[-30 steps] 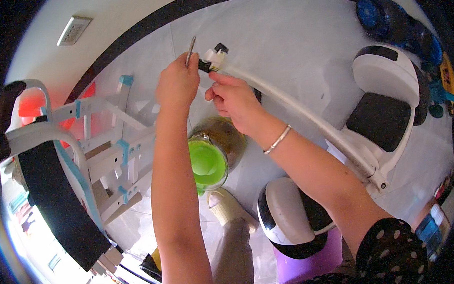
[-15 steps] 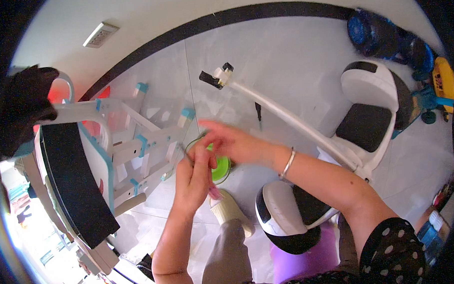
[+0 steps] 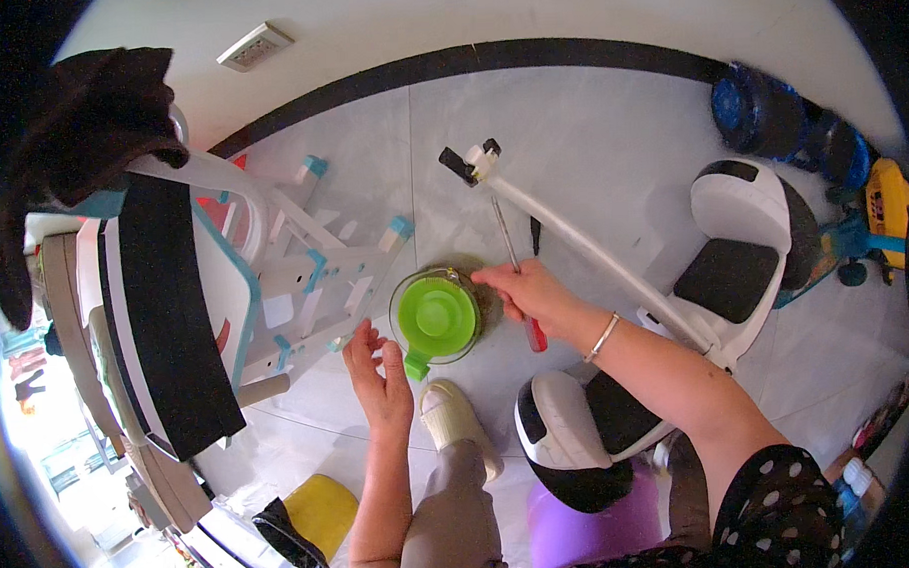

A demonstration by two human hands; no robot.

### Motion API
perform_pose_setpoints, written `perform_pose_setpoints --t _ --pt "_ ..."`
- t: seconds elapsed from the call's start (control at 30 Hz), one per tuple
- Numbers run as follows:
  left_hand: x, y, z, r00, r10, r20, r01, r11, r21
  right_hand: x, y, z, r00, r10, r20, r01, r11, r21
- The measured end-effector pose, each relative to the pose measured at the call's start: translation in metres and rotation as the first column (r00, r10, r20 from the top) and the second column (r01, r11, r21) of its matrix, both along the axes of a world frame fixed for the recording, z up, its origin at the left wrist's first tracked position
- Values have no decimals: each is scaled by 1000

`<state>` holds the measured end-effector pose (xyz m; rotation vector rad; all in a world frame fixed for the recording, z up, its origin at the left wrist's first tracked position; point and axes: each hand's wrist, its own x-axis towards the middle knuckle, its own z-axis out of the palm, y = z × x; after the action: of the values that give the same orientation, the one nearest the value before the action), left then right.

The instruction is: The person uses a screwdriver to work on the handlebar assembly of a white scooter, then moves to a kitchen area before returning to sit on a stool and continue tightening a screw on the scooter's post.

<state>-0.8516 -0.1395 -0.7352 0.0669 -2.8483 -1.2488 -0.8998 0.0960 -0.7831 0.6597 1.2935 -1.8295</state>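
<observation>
Grey tiled floor (image 3: 609,128) carries everything, bounded by a black skirting strip along a pale wall. Largest on it is a white frame with a black padded panel and teal joints (image 3: 165,294), lying tipped at the person's left. At the right sits a white ride-on toy body with black seat pads (image 3: 738,244), and from it a long white tube (image 3: 593,244) runs up-left to a black-and-white fitting at its free end (image 3: 475,163). A second white-and-black seat shell (image 3: 570,430) lies by the person's knee.

Between frame and tube stands a clear bowl with a bright green lid (image 3: 436,317). The right hand (image 3: 525,294) is closed around a screwdriver (image 3: 520,282) with a red handle, its metal shaft pointing up toward the tube's fitting; the hand hovers just beside the bowl. The left hand (image 3: 377,372) is open and empty, fingers loosely curled, near the bowl's green spout.

Judging from the separate pieces, assembly looks partway: tube and seat are joined, while the frame and the second shell lie apart.

As for signs, a pale rectangular wall plate (image 3: 254,46) sits above the skirting, and small white rectangular stickers show on the frame's bars.
</observation>
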Motion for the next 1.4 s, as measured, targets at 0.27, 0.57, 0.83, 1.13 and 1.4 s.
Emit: perform_pose_setpoints --t 0.27,0.57,0.83,1.13,1.4 --pt "25 -32 -62 896 140 421 -173 984 40 -13 -26 -31 998 -40 -54 38 999 -39" --pt "24 -33 -63 904 63 423 -106 991 79 -17 -32 -34 982 -179 63 190 928 -320" --pt "20 -27 -57 883 78 462 -82 997 -11 -32 -2 -38 932 -363 -18 330 864 -380" --pt "21 -27 -58 904 51 425 -86 994 63 -76 12 -58 840 -526 129 523 726 -447" --pt "19 -25 -54 904 28 427 -64 995 71 -109 18 -44 791 -535 297 601 590 -539"
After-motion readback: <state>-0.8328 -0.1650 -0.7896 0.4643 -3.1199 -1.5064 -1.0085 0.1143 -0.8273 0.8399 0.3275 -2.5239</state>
